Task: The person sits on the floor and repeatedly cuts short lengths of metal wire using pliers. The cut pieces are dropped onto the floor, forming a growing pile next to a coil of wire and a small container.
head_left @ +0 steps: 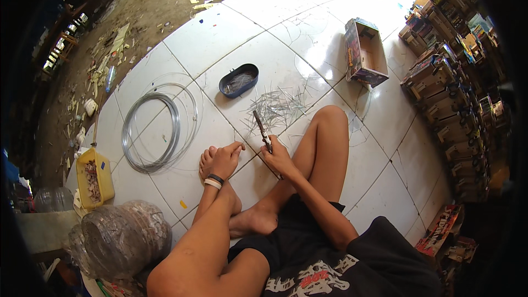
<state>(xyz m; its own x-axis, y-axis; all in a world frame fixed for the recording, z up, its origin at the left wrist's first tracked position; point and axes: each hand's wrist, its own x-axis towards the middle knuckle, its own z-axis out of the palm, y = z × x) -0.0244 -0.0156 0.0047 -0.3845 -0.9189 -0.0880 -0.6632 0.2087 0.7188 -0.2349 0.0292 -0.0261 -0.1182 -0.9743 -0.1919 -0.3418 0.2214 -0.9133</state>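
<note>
On the tiled floor [385,137], a heap of short wire pieces [280,107] lies in front of the seated person, just past the pliers [259,122]. Right hand [279,157] is wrapped round the pliers' handles, nose pointing away from the body at the heap's left edge; probably held like that to keep the wrist straight. Left hand [223,159] lies over a foot [205,159]; palm hidden, so can't tell if it grips anything or just rests. Wire coil [127,137] sits flat on the left, likely so the loops don't tangle. Blue oval tub [242,93] stands just beyond the heap with thin pieces inside, presumably to stop them scattering. Open box [353,58] is off to the right, likely out of the arm's way. Hard to read: whether the pliers' jaws are apart or closed, whether they touch wire, and where the coil's loose end goes against pale tile. Stacked wooden toys [451,104] on the right fade into the dark rim, details lost. Scraps in the yellow tub [106,179]: too small to identify.
</note>
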